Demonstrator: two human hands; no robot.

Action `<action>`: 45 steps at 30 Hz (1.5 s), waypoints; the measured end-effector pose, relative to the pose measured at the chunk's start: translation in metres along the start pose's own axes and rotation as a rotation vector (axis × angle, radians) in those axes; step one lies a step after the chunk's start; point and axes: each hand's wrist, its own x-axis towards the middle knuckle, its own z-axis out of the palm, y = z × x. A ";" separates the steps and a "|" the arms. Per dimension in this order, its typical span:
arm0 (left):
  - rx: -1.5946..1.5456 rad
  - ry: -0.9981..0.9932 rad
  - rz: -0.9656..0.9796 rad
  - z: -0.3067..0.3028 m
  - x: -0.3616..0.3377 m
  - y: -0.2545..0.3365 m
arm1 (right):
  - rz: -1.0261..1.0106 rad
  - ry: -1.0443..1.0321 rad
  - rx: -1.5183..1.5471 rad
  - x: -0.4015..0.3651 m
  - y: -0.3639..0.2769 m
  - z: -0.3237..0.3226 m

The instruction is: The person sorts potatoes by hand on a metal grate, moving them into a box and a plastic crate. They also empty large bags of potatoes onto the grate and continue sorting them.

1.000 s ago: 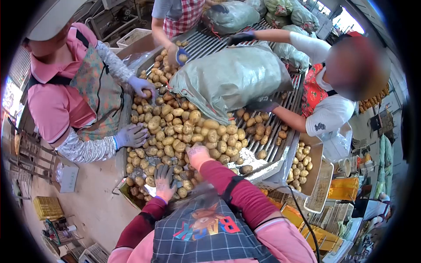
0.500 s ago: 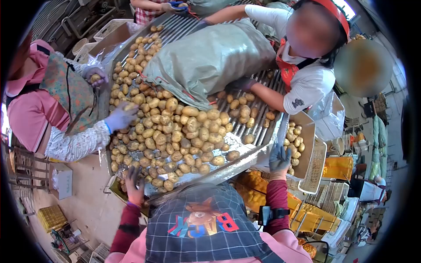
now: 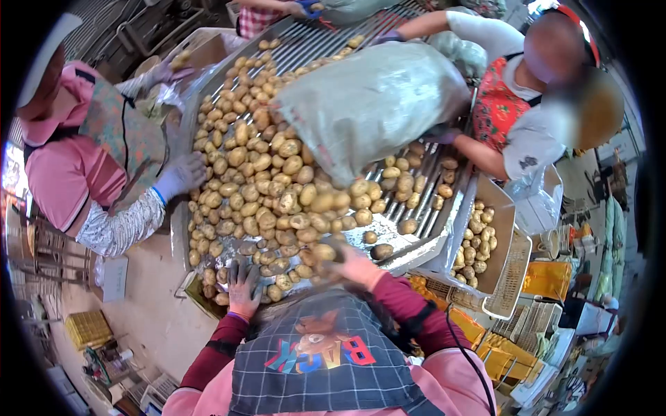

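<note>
Many potatoes (image 3: 267,187) lie heaped on a metal sorting table (image 3: 409,253) with rollers. My left hand (image 3: 244,283), in a dark glove, rests at the near left edge of the heap, its fingers spread and nothing held. At the near middle of the heap, my right hand (image 3: 345,262) is blurred by motion and touches a potato (image 3: 322,252); whether its fingers grip it is unclear. A large pale sack (image 3: 374,100) lies over the rollers beyond the heap, with potatoes near its open end.
A co-worker in pink (image 3: 62,166) stands at the left, a gloved hand on the table's rim. Another co-worker (image 3: 503,104) holds the sack at the right. A lined box of potatoes (image 3: 479,239) and a cream crate (image 3: 510,274) stand on the right.
My right hand has moved left from beside the box onto the heap. The sack's far co-worker has tilted it more, and the left co-worker's near hand has drawn back to the rim.
</note>
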 end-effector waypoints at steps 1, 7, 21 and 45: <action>-0.030 0.005 -0.014 -0.001 -0.004 -0.001 | 0.001 -0.006 -0.071 -0.007 0.005 -0.011; -0.085 0.086 -0.044 -0.006 -0.006 0.005 | 0.277 0.109 -0.618 0.004 0.032 -0.052; -0.112 0.120 -0.009 -0.010 -0.006 0.004 | -0.092 0.245 -0.413 0.067 -0.018 -0.040; -0.114 -0.029 0.090 -0.021 -0.023 -0.029 | -0.608 -0.320 -0.402 0.021 -0.019 0.065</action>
